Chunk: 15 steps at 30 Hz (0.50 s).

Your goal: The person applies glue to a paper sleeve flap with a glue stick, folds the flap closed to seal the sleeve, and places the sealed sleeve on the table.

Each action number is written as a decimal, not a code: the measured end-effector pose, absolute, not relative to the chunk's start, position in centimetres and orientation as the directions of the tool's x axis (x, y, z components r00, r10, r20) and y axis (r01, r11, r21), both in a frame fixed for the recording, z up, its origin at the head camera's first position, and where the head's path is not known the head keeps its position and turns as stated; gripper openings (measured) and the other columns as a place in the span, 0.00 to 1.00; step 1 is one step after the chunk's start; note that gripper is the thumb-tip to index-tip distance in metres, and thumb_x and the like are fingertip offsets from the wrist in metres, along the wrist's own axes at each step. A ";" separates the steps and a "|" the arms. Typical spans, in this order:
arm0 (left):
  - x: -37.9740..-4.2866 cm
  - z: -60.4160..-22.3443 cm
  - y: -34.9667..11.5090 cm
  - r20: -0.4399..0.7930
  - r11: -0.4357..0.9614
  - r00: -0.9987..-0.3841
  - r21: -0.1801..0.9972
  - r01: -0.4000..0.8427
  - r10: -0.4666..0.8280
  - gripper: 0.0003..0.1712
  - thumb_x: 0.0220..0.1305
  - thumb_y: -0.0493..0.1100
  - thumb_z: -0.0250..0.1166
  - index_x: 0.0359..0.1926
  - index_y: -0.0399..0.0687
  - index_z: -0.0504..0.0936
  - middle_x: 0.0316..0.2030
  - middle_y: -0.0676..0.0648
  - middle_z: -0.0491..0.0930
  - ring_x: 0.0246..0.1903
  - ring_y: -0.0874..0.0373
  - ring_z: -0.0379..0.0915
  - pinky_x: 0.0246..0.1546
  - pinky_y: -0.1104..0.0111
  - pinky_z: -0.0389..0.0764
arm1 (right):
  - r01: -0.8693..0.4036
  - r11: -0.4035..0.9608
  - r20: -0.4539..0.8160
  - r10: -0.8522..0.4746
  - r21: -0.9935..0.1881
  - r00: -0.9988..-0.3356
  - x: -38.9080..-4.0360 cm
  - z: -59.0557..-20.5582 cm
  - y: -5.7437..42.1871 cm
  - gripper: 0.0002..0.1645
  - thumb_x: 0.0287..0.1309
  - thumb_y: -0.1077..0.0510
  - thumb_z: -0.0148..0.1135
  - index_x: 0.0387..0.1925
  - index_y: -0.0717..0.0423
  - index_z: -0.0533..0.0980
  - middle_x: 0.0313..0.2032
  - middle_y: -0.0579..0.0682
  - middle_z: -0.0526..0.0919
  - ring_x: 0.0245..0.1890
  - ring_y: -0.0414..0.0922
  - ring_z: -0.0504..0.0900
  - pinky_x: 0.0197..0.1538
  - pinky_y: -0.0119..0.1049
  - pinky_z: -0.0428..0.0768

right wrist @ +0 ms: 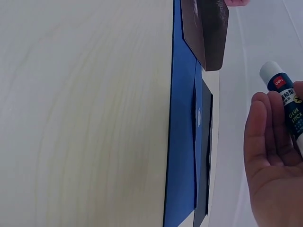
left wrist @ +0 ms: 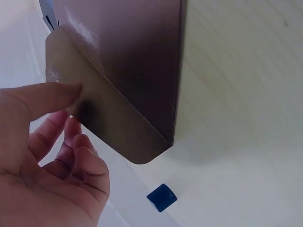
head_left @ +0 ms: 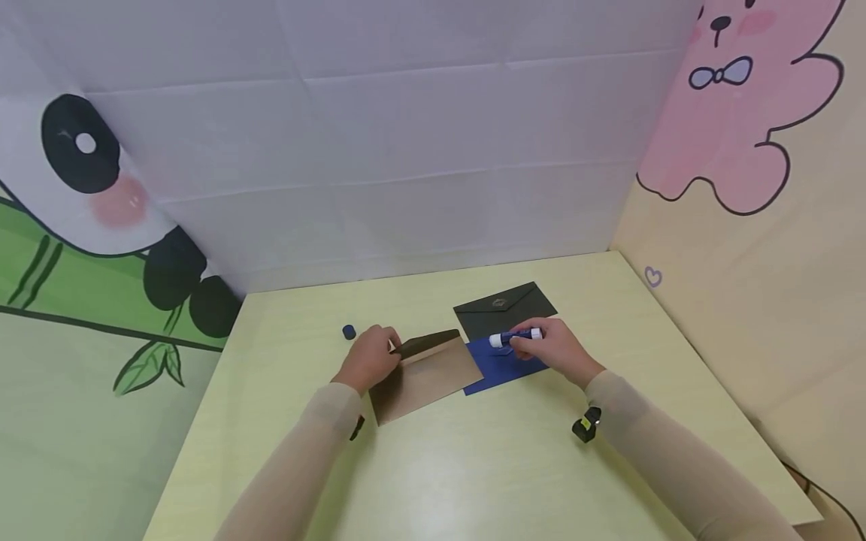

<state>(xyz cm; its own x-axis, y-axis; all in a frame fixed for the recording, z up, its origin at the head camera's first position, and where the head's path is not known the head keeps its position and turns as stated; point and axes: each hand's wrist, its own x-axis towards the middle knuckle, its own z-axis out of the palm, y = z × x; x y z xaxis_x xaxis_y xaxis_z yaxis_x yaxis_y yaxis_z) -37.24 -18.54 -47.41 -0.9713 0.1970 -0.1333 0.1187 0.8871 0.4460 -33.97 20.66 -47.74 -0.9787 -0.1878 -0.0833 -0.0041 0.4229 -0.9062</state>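
Note:
My left hand [head_left: 368,358] pinches the raised flap of a brown envelope [head_left: 433,382] at its left end. In the left wrist view the thumb lies on the flap's inner face [left wrist: 102,106] and the other fingers are curled behind it. My right hand [head_left: 560,352] grips a blue-and-white glue stick [head_left: 516,337] above a blue envelope [head_left: 497,373]. Its label [right wrist: 288,97] shows in the right wrist view, with the white end pointing toward the brown envelope. The brown envelope overlaps the blue one's left part.
A black envelope [head_left: 504,314] lies behind the blue one, its flap folded down. The dark blue cap [head_left: 349,331] stands on the pale wooden table [head_left: 433,481], left of the envelopes. A fabric wall [head_left: 419,150] rises at the table's back edge.

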 end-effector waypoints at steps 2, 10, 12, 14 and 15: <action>-37.2 -47.4 -18.2 -0.144 0.883 -0.970 0.456 0.110 0.195 0.08 0.77 0.31 0.71 0.52 0.42 0.90 0.49 0.39 0.84 0.47 0.46 0.81 0.50 0.53 0.90 | 0.002 0.425 -0.089 -0.185 -0.905 -0.979 -34.1 -47.8 20.6 0.21 0.81 0.54 0.75 0.64 0.65 0.88 0.50 0.66 0.96 0.44 0.47 0.95 0.58 0.46 0.98; -37.3 -48.0 -17.5 -0.116 0.890 -0.971 0.433 0.141 0.210 0.12 0.71 0.24 0.68 0.47 0.42 0.90 0.45 0.41 0.88 0.45 0.47 0.82 0.49 0.53 0.90 | 0.009 0.415 -0.093 -0.183 -0.910 -0.979 -34.3 -48.0 21.0 0.22 0.80 0.54 0.75 0.64 0.66 0.88 0.48 0.63 0.97 0.43 0.47 0.95 0.56 0.40 0.97; -37.2 -48.1 -17.4 -0.110 0.891 -0.970 0.428 0.150 0.216 0.13 0.70 0.24 0.67 0.46 0.42 0.90 0.45 0.41 0.87 0.45 0.47 0.81 0.51 0.52 0.89 | 0.006 0.411 -0.089 -0.185 -0.912 -0.979 -34.4 -48.0 21.1 0.22 0.80 0.54 0.75 0.64 0.66 0.88 0.48 0.63 0.97 0.43 0.48 0.95 0.55 0.39 0.97; -37.1 -48.3 -17.2 -0.108 0.896 -0.969 0.415 0.158 0.221 0.13 0.70 0.24 0.67 0.47 0.43 0.90 0.45 0.41 0.86 0.45 0.47 0.81 0.52 0.52 0.89 | 0.005 0.407 -0.088 -0.186 -0.913 -0.979 -34.4 -48.1 21.3 0.22 0.80 0.55 0.75 0.64 0.67 0.88 0.48 0.63 0.97 0.44 0.48 0.96 0.54 0.38 0.97; -37.0 -48.4 -17.1 -0.111 0.900 -0.968 0.405 0.162 0.224 0.14 0.70 0.24 0.66 0.48 0.43 0.89 0.45 0.41 0.86 0.45 0.47 0.81 0.53 0.52 0.89 | 0.005 0.407 -0.088 -0.187 -0.914 -0.978 -34.5 -48.1 21.3 0.22 0.80 0.55 0.75 0.64 0.67 0.88 0.48 0.63 0.97 0.43 0.48 0.96 0.54 0.38 0.97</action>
